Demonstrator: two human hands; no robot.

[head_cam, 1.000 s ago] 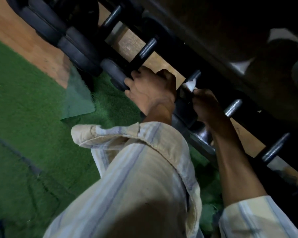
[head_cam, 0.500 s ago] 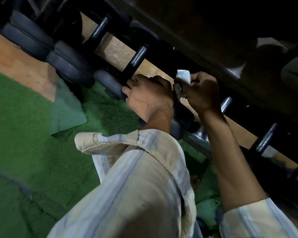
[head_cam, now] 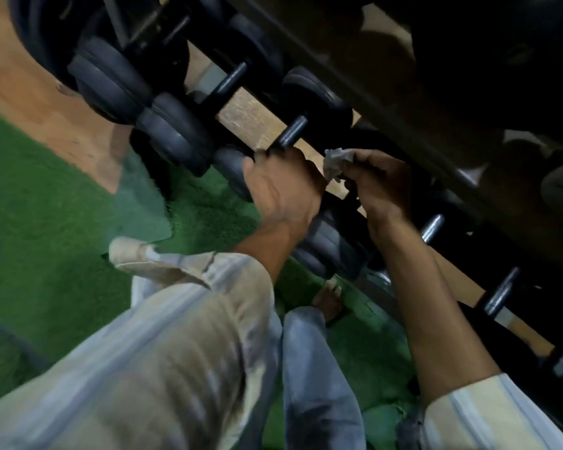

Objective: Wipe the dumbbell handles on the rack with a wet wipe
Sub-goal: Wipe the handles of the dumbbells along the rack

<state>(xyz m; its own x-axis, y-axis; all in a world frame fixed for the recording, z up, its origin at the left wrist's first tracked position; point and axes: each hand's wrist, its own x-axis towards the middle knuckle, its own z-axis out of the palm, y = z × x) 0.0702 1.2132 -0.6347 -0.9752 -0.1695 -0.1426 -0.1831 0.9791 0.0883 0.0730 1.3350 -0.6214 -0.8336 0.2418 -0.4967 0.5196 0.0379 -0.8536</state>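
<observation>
A row of black dumbbells lies on a low rack (head_cam: 462,196) that runs diagonally from upper left to lower right. My left hand (head_cam: 281,186) grips the near end of one dumbbell, its fingers curled at the base of that dark handle (head_cam: 291,131). My right hand (head_cam: 379,186) holds a crumpled white wet wipe (head_cam: 335,162) just right of the left hand, above the neighbouring dumbbell's black head (head_cam: 330,245). That dumbbell's handle is hidden behind my hands. More metal handles (head_cam: 431,227) show further right.
Green turf (head_cam: 46,216) covers the floor at left and below, with bare wood floor (head_cam: 26,92) at upper left. My knee in grey trousers (head_cam: 309,368) and a bare foot (head_cam: 329,300) sit near the rack. A dark upper shelf (head_cam: 436,76) overhangs the dumbbells.
The view has swung right and down along the rack. My right hand with the wipe has come off the handle it was wiping and lifted beside my left hand, which keeps its grip.
</observation>
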